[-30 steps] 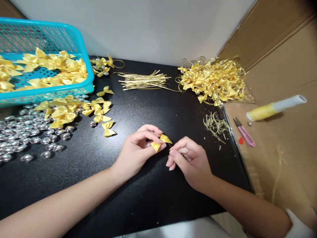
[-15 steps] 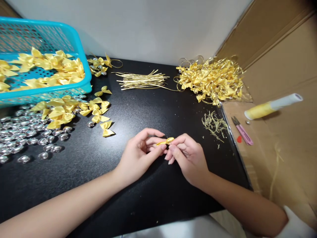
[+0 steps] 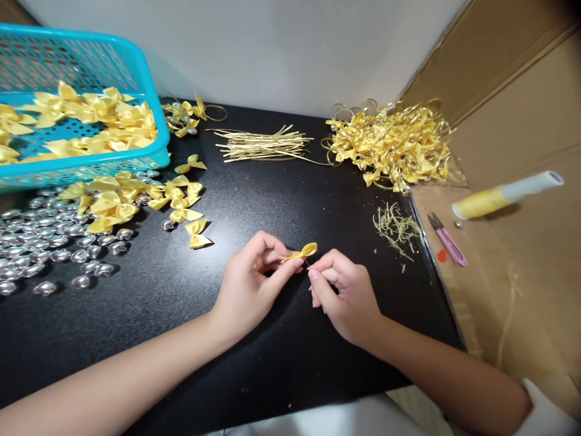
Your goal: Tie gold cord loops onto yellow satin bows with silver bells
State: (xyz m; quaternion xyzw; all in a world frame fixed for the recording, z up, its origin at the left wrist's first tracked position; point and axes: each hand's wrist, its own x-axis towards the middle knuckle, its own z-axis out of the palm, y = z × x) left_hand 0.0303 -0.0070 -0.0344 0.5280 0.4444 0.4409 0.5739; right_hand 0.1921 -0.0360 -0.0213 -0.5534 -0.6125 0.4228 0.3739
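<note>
Between thumb and fingers of my left hand (image 3: 254, 284) is a yellow ribbon bow (image 3: 308, 249), held just above the black table. A thin gold tie (image 3: 307, 263) runs from the bow to my right hand (image 3: 345, 293), whose thumb and forefinger are pinched on its end. My fingers hide part of the bow. Left of my hands lie loose yellow bows (image 3: 182, 209) and many silver bells (image 3: 59, 242). Beyond them lies a bundle of gold twist ties (image 3: 265, 145).
A turquoise basket (image 3: 157, 142) with bows stands at the back left. Finished-looking bows with gold loops (image 3: 390, 145) are heaped at the back right. Near the right edge are gold clippings (image 3: 394, 229), pink thread snips (image 3: 449, 242) and a yellow-and-white roll (image 3: 508, 195) on cardboard.
My right hand has drawn away from the bow, down and slightly right, and a strand now shows between them. The bow has tilted upward in my left hand.
</note>
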